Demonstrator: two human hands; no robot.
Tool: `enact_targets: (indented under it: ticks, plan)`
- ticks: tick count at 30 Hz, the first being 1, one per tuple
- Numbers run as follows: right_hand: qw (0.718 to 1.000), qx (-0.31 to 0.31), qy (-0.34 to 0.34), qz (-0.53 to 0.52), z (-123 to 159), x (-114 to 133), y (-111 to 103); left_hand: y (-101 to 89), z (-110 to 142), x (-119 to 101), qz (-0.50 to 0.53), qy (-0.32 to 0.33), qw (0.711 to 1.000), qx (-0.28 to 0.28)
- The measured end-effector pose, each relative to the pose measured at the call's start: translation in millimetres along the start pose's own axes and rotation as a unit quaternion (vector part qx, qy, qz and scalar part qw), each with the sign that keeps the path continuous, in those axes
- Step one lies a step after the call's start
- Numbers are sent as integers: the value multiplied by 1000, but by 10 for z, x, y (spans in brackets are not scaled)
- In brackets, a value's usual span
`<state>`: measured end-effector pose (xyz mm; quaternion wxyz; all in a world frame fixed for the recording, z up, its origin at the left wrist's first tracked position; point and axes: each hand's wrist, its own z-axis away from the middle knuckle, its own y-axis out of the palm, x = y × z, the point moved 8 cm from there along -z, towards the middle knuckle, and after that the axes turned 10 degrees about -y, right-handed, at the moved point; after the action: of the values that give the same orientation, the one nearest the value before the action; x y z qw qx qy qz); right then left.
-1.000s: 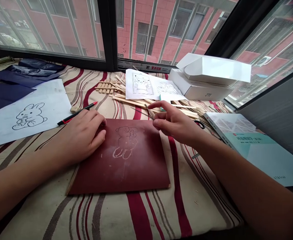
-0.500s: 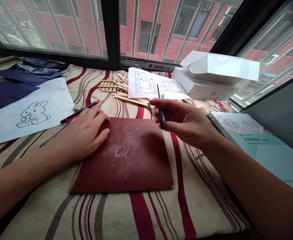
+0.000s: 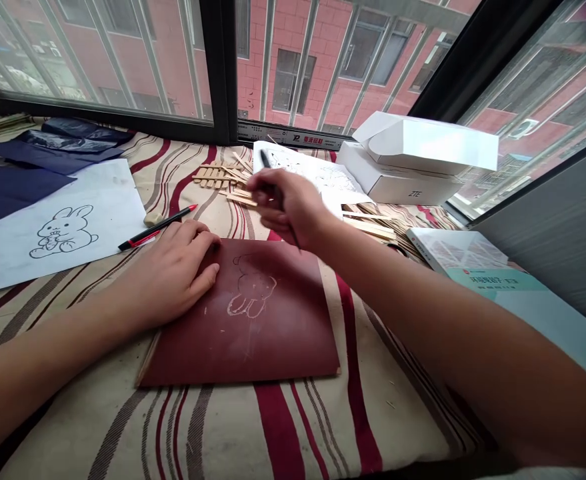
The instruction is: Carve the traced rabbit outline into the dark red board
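A dark red board (image 3: pixel 293 340) lies on the striped cloth, with a rabbit drawing (image 3: pixel 253 287) on it. Part of the drawing's outline is pale and scratched, part dark and thin. My left hand (image 3: pixel 187 260) rests flat on the board's upper left corner, fingers spread, holding nothing. Above the board's far edge, my right hand (image 3: pixel 287 203) is closed round a slim black carving tool (image 3: pixel 265 159). The tool's thin end points down towards the board, and its thick black end sticks up past the fingers. Motion blurs this hand slightly.
Left of the board lie a paper with a rabbit drawing (image 3: pixel 97 200), a black and red pen (image 3: pixel 157 228) and dark blue sheets (image 3: pixel 13 190). Wooden sticks (image 3: pixel 213 175), another drawn sheet (image 3: pixel 333 175) and white boxes (image 3: pixel 397 180) stand behind. A book (image 3: pixel 533 327) lies right.
My right hand has moved left over the board's far edge and turned, so the carving tool's thin end now points down instead of up. My left hand has stayed in place.
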<state>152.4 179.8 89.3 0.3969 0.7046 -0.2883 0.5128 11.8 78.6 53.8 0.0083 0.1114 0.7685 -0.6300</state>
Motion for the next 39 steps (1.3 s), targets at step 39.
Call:
enact_targets:
  ticks: [39]
  plan:
    - [992,35,-109,57,33,-368,264,-15,180,-126,-48,49,995,-73]
